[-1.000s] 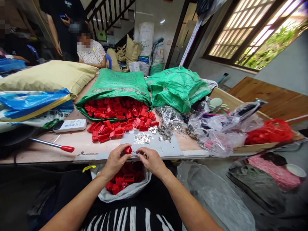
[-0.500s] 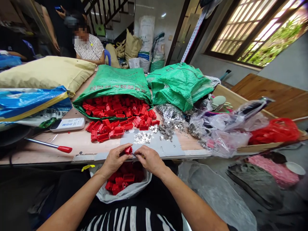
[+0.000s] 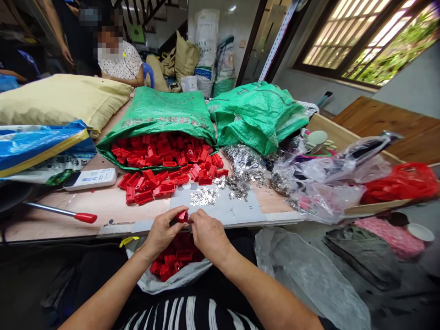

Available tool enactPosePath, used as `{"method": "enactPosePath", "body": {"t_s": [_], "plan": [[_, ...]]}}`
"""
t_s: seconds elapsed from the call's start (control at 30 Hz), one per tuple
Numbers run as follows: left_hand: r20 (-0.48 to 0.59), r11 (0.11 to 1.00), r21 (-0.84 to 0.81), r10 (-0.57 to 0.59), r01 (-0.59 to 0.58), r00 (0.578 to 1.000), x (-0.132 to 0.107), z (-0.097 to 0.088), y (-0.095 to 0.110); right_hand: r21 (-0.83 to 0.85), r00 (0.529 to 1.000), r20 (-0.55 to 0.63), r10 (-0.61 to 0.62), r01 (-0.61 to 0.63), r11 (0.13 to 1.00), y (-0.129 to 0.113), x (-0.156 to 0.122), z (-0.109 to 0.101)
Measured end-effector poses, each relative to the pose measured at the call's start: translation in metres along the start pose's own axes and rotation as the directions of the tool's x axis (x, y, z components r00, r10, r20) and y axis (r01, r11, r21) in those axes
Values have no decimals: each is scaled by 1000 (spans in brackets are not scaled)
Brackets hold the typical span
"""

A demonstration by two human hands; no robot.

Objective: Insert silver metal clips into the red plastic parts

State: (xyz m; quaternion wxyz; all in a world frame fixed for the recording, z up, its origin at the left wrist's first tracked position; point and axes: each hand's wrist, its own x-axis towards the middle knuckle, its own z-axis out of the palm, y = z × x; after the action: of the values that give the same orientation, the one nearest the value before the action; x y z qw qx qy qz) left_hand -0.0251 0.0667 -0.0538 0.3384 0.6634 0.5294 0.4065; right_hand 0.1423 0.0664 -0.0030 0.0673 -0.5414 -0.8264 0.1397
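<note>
Hands (image 3: 161,232) nearly meet: left grips one red part (image 3: 182,216), right's (image 3: 209,236) hold unclear; two green sacks (image 3: 168,107).

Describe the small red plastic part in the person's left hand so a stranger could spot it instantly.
Find the wide, pale wooden table, then the bare left hand by its near edge, above the open white sack. The small red plastic part sits between that hand's thumb and fingers. Unlike the loose red parts heaped on the table, it is pinched and held up.
</note>
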Motion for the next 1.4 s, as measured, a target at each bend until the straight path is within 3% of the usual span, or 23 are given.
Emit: {"method": "enactPosePath", "body": {"t_s": [0.2, 0.37, 0.53, 0.67, 0.8, 0.93, 1.03, 1.17, 1.3, 1.4], "plan": [[3, 1000, -20, -2, 2, 1000, -1, 1, -3, 292, 998, -32, -51, 58, 955, 19, -8, 2], [19, 1000, -10, 21, -21, 1000, -11, 0, 10, 475, 990, -136, -30, 92, 875, 29, -21, 6], [51, 996, 28, 86, -87, 995, -29, -7, 21, 549, 979, -201, -3, 116, 828, 40, -29, 9], [-2, 993, 69, 94, -94, 996, -34, -14, 19, 571, 979, -202, 3, 116, 813, 43, -30, 12], [-104, 972, 195, 151, -129, 983, -20, -23, 19, 583, 978, -209, 6, 120, 803, 42, -28, 15], [-261, 861, 501, 252, -93, 932, 12, -32, 18, 617, 976, -216, 17, 123, 778, 41, -27, 17], [-236, 709, 705, 283, -37, 930, 33, -35, 12, 657, 979, -195, 54, 90, 748, 44, -28, 18], [-191, 572, 820, 295, -13, 936, 45, -34, 1, 658, 981, -162, 107, 27, 752, 55, -31, 16], [-157, 552, 832, 334, -58, 929, 42, -34, -4, 575, 949, -228, 216, -47, 817, 79, -28, 5], [-141, 596, 795, 366, -115, 920, 35, -35, -3, 442, 896, -307, 320, -163, 882, 100, -20, -7]]}}
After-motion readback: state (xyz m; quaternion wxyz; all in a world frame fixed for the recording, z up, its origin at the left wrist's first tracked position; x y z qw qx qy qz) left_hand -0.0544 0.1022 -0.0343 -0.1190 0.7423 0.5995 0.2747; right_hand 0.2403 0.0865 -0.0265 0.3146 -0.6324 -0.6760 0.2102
